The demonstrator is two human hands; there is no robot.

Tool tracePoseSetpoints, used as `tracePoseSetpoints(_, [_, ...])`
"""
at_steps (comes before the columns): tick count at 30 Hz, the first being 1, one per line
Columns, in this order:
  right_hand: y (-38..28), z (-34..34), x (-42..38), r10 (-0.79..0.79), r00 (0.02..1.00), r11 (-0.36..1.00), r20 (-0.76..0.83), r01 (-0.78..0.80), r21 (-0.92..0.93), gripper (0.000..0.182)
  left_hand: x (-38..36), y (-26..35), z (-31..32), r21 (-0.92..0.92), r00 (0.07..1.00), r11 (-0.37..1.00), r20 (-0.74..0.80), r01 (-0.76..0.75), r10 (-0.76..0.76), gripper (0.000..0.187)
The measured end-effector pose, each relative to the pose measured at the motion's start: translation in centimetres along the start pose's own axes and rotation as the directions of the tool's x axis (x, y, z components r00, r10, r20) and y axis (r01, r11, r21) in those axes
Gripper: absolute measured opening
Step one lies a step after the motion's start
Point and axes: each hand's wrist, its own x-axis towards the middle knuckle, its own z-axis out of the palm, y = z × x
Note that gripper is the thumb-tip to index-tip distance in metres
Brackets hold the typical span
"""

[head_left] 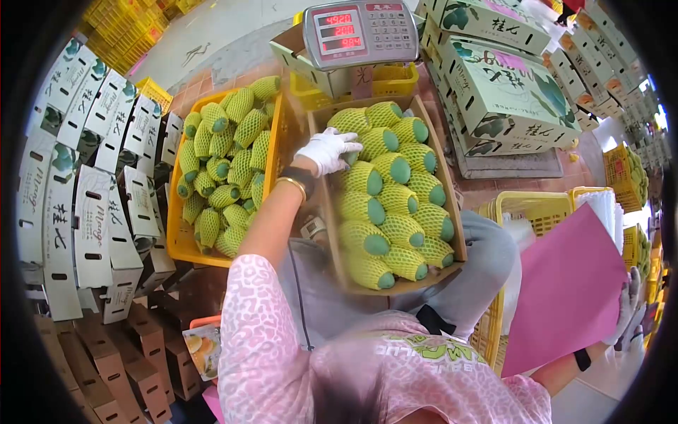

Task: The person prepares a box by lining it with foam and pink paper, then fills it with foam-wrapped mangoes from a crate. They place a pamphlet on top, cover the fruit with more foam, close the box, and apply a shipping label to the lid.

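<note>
Nearby, the right hand (631, 311) grips a pink sheet (565, 290), probably paper. Farther out, the gloved left hand (327, 150) presses a netted mango (349, 121) into the carton (458, 219), which looks nearly full; checking the scale (359, 32) seems next.

Bright, even daylight around me; soft shadows, strong fisheye bending with black corners, slight blur at edges.

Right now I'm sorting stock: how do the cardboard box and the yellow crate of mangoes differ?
The cardboard box holds mangoes in neat rows; the yellow crate holds them heaped loosely. The left hand rests in the box; nothing touches the crate. Both hold green mangoes in foam netting.
</note>
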Motion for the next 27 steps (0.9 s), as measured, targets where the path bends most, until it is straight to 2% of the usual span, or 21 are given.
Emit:
tracePoseSetpoints(1, [1.0, 1.9, -0.1, -0.127, 0.967, 0.879, -0.222, 0.005, -0.477, 0.039, 0.6, -0.2, -0.6, 0.065, 0.99, 0.997, 0.137, -0.032, 0.023, 0.057])
tracePoseSetpoints(2, [1.7, 1.9, -0.2, -0.127, 0.965, 0.879, -0.229, 0.002, -0.476, 0.039, 1.1, -0.6, -0.7, 0.068, 0.99, 0.997, 0.14, -0.038, 0.028, 0.057])
tracePoseSetpoints(4, [2.5, 1.8, -0.4, -0.048, 0.962, 0.942, -0.269, -0.046, -0.333, 0.035, 1.9, -1.6, -0.9, 0.147, 0.963, 0.978, 0.244, -0.15, 0.111, 0.057])
tracePoseSetpoints(5, [2.4, 1.9, -0.6, -0.187, 0.982, 0.758, -0.028, 0.126, -0.64, 0.034, 2.1, -1.9, -0.8, 0.139, 0.959, 0.968, 0.222, -0.209, 0.175, 0.052])
tracePoseSetpoints(9, [3.5, 2.6, -0.1, -0.188, 0.979, 0.733, -0.08, 0.086, -0.675, 0.035, 1.8, -1.0, -1.2, 0.147, 0.966, 0.966, 0.179, -0.213, 0.186, 0.042])
tracePoseSetpoints(10, [3.7, 2.8, 0.0, -0.152, 0.985, 0.77, -0.083, 0.065, -0.635, 0.033, 1.7, -1.1, -0.7, 0.132, 0.976, 0.974, 0.145, -0.184, 0.164, 0.042])
tracePoseSetpoints(12, [4.2, 3.0, 0.1, -0.109, 0.99, 0.802, -0.088, 0.035, -0.596, 0.032, 1.2, -0.7, 0.6, 0.133, 0.991, 0.983, -0.021, -0.126, 0.13, 0.043])
tracePoseSetpoints(14, [4.5, 5.2, 0.7, 0.074, 0.935, 0.971, -0.347, -0.147, -0.188, 0.034, 1.3, -0.3, 1.5, 0.144, 0.994, 0.987, -0.067, -0.078, 0.088, 0.042])
tracePoseSetpoints(15, [4.6, 5.4, 0.7, 0.079, 0.934, 0.97, -0.348, -0.153, -0.191, 0.034, 1.3, -0.1, 1.8, 0.158, 0.992, 0.987, -0.121, -0.023, 0.042, 0.042])
tracePoseSetpoints(16, [4.7, 5.6, 0.8, -0.006, 0.969, 0.909, -0.246, -0.097, -0.405, 0.036, 1.3, 0.2, 2.1, 0.155, 0.992, 0.988, -0.119, -0.022, 0.04, 0.042])
tracePoseSetpoints(17, [4.9, 5.8, 0.9, -0.069, 0.99, 0.805, -0.126, -0.02, -0.594, 0.039, 1.4, 0.5, 2.2, 0.149, 0.989, 0.988, -0.146, 0.046, -0.024, 0.043])
tracePoseSetpoints(18, [5.0, 6.2, 1.0, -0.067, 0.99, 0.803, -0.127, -0.022, -0.595, 0.039, 1.5, 0.9, 2.4, 0.142, 0.981, 0.983, -0.173, 0.112, -0.087, 0.045])
tracePoseSetpoints(20, [5.3, 7.5, 1.1, -0.025, 0.975, 0.882, -0.221, -0.083, -0.464, 0.042, 2.0, 1.6, 3.0, 0.11, 0.973, 0.985, -0.202, 0.136, -0.112, 0.045])
tracePoseSetpoints(21, [5.2, 8.2, 1.2, -0.016, 0.975, 0.878, -0.224, -0.093, -0.47, 0.042, 2.1, 2.4, 3.4, 0.111, 0.957, 0.971, -0.226, 0.212, -0.183, 0.045])
tracePoseSetpoints(23, [5.2, 9.2, 1.6, 0.117, 0.951, 0.961, -0.286, -0.181, -0.21, 0.039, 1.9, 3.3, 3.3, 0.055, 0.931, 0.951, -0.228, 0.305, -0.285, 0.046])
tracePoseSetpoints(24, [5.3, 9.1, 1.8, 0.114, 0.952, 0.962, -0.284, -0.177, -0.207, 0.039, 1.9, 3.2, 3.1, 0.058, 0.93, 0.95, -0.232, 0.306, -0.286, 0.046])
tracePoseSetpoints(26, [5.7, 9.5, 2.1, 0.202, 0.955, 0.973, -0.216, -0.222, -0.072, 0.037, 1.8, 1.8, 2.1, -0.033, 0.968, 0.974, -0.105, 0.226, -0.228, 0.047])
tracePoseSetpoints(27, [5.8, 10.1, 2.1, 0.186, 0.956, 0.979, -0.226, -0.2, -0.039, 0.036, 1.9, 1.0, 1.8, -0.114, 0.976, 0.975, -0.082, 0.192, -0.201, 0.047])
